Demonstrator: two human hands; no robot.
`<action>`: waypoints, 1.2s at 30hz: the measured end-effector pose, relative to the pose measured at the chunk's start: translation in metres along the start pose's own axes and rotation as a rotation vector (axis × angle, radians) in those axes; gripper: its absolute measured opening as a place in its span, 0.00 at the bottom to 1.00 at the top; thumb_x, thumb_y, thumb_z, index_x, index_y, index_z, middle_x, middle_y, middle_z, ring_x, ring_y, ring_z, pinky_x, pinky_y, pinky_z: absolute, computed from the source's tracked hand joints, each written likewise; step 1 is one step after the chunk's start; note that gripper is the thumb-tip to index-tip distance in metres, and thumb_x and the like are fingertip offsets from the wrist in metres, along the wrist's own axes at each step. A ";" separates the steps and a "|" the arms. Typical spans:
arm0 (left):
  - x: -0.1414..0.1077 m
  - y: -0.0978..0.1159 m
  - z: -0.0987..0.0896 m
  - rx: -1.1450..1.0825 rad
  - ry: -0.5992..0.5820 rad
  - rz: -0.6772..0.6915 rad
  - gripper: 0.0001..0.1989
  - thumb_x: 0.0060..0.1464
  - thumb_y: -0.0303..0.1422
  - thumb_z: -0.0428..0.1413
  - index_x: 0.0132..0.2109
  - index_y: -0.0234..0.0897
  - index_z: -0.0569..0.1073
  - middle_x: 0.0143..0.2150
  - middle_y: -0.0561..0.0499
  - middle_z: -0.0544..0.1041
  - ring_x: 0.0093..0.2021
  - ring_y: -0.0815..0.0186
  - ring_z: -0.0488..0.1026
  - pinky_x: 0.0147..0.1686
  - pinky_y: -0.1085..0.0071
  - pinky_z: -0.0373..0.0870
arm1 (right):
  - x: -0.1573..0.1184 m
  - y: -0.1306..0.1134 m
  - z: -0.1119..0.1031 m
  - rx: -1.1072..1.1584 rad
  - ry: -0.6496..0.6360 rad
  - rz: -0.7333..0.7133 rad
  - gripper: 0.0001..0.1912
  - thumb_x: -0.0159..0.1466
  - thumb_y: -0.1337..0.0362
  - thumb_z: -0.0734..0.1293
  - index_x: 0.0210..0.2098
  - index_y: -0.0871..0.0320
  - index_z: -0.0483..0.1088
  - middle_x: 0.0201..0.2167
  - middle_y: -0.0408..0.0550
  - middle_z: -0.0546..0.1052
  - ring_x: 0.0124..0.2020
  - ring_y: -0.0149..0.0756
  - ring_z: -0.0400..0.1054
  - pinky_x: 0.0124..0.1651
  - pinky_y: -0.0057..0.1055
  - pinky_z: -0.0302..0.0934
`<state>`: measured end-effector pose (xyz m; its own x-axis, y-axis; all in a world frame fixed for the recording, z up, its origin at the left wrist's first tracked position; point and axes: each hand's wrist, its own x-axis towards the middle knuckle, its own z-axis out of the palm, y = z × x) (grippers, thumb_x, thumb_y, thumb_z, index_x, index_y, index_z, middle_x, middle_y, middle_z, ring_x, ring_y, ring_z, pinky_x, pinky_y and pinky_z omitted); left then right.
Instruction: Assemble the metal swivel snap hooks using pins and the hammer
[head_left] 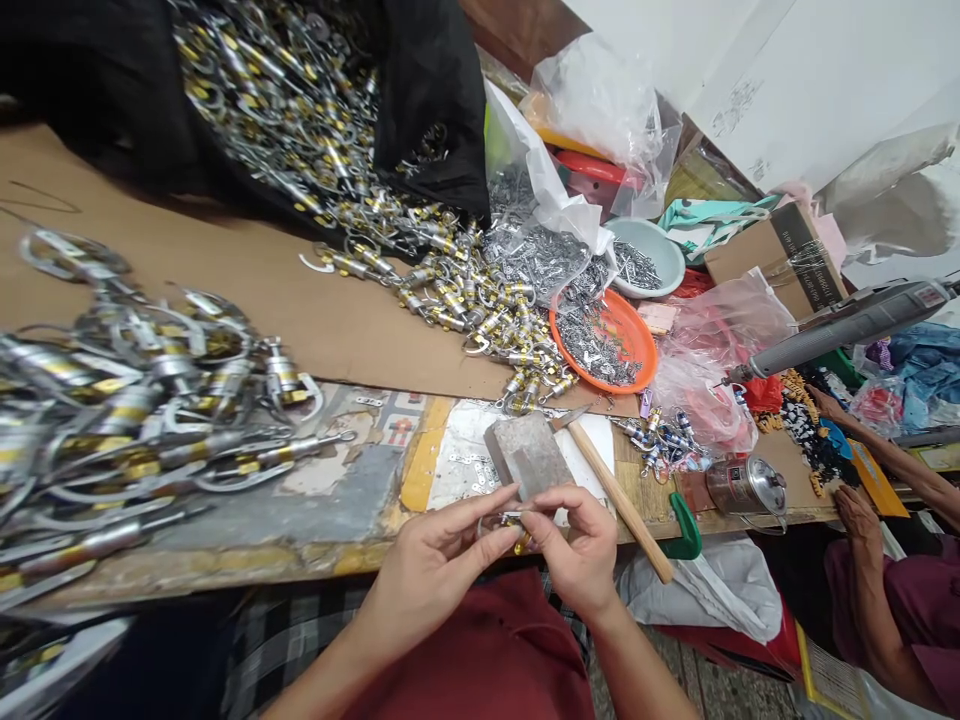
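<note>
Both my hands meet at the table's front edge, just below a grey metal block (529,455). My left hand (442,560) pinches a small metal piece with yellow parts (517,535) between thumb and fingers. On its other side my right hand (577,550) has thumb and fingers closed on the same piece. The fingers partly hide it. A hammer with a wooden handle (619,495) lies right of the block, its head at the block's upper right. Small flat metal plates (469,470) are scattered left of the block on a white sheet.
Silver-and-yellow metal pieces (457,290) spill from a black bag (442,90); more are heaped at left. An orange plate (646,345) holds small metal parts. A grey power tool (847,330) hangs at right, above a metal mug (750,485). Another person's hands are at far right.
</note>
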<state>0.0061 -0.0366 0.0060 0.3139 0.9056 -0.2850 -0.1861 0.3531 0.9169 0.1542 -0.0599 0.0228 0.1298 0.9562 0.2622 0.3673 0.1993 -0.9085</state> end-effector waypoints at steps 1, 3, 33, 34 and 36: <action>0.000 0.001 0.000 0.004 0.010 0.006 0.18 0.39 0.35 0.64 0.42 0.41 0.80 0.40 0.50 0.82 0.40 0.55 0.78 0.42 0.64 0.76 | 0.000 0.000 0.000 0.011 -0.004 -0.002 0.02 0.58 0.67 0.67 0.32 0.59 0.70 0.26 0.46 0.76 0.28 0.33 0.69 0.33 0.29 0.65; 0.000 0.003 0.000 0.034 0.037 0.029 0.13 0.39 0.35 0.64 0.37 0.42 0.81 0.37 0.50 0.83 0.36 0.55 0.79 0.39 0.64 0.77 | 0.001 -0.001 0.001 0.029 -0.015 -0.003 0.02 0.58 0.67 0.67 0.31 0.59 0.70 0.26 0.46 0.75 0.29 0.33 0.69 0.33 0.30 0.65; -0.003 0.011 -0.001 0.096 0.047 0.225 0.05 0.44 0.29 0.59 0.29 0.38 0.80 0.29 0.51 0.82 0.29 0.64 0.78 0.29 0.76 0.76 | -0.015 0.013 -0.006 -0.339 -0.046 -0.613 0.18 0.59 0.78 0.61 0.45 0.54 0.71 0.36 0.50 0.76 0.37 0.33 0.72 0.37 0.28 0.70; -0.003 0.009 -0.001 0.109 0.040 0.217 0.05 0.44 0.30 0.59 0.29 0.38 0.80 0.29 0.50 0.82 0.29 0.64 0.78 0.30 0.76 0.76 | -0.016 0.015 -0.007 -0.353 -0.052 -0.618 0.18 0.60 0.77 0.61 0.45 0.54 0.71 0.36 0.50 0.76 0.37 0.33 0.72 0.37 0.29 0.70; -0.002 0.007 -0.001 0.133 0.041 0.206 0.05 0.45 0.31 0.59 0.29 0.37 0.80 0.28 0.50 0.82 0.29 0.63 0.78 0.30 0.75 0.76 | -0.017 0.018 -0.007 -0.370 -0.060 -0.607 0.18 0.60 0.77 0.61 0.45 0.54 0.71 0.36 0.50 0.77 0.37 0.33 0.72 0.38 0.29 0.70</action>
<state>0.0038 -0.0356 0.0125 0.2438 0.9649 -0.0973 -0.1171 0.1289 0.9847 0.1650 -0.0743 0.0036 -0.2441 0.7116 0.6588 0.6483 0.6249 -0.4349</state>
